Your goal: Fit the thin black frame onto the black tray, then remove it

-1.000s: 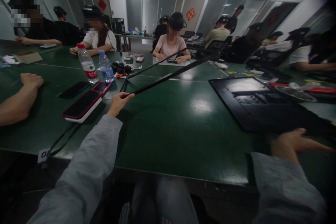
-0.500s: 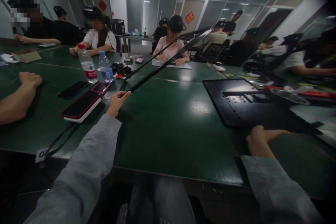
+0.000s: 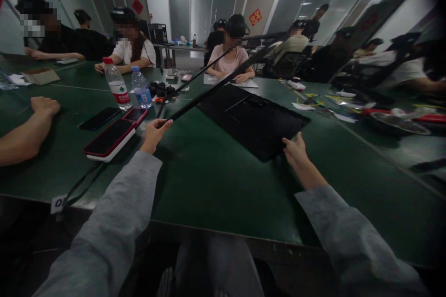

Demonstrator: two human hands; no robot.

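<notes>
My left hand [image 3: 155,133] grips the near corner of a thin black frame [image 3: 212,87], which rises tilted off the green table [image 3: 216,181] toward the far side. My right hand [image 3: 294,153] rests on the near corner of a flat black panel [image 3: 254,118] lying on the table in front of me, fingers on its edge. Both my arms wear grey sleeves.
Two phones [image 3: 109,137] with red edges and a dark phone [image 3: 99,118] lie left of my left hand. Two water bottles [image 3: 118,86] stand behind them. A co-worker's bare forearm [image 3: 24,132] rests at left. Several people sit around the table; parts clutter the right side [image 3: 393,118].
My right hand has dragged the black panel from the right side leftward to the middle of the table. The black frame in my left hand stays raised.
</notes>
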